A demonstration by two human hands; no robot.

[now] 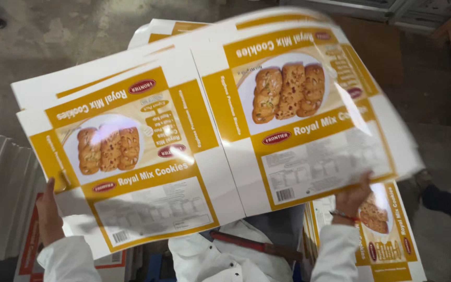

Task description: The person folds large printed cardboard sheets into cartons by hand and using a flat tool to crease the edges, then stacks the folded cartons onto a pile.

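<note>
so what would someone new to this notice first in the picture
First, the big glossy white and mustard-yellow printed cardboard sheet, filling the middle of the view, with two flat box layouts side by side, each showing a photo of biscuits. The left hand grips its lower left edge and the right hand, with a red thread at the wrist, its lower right edge. More matching sheets lie stacked at the lower right, over a grey concrete floor.

Both white-sleeved arms reach up and apart, left hand (48,211) and right hand (352,198) raised with fingers curled closed.
</note>
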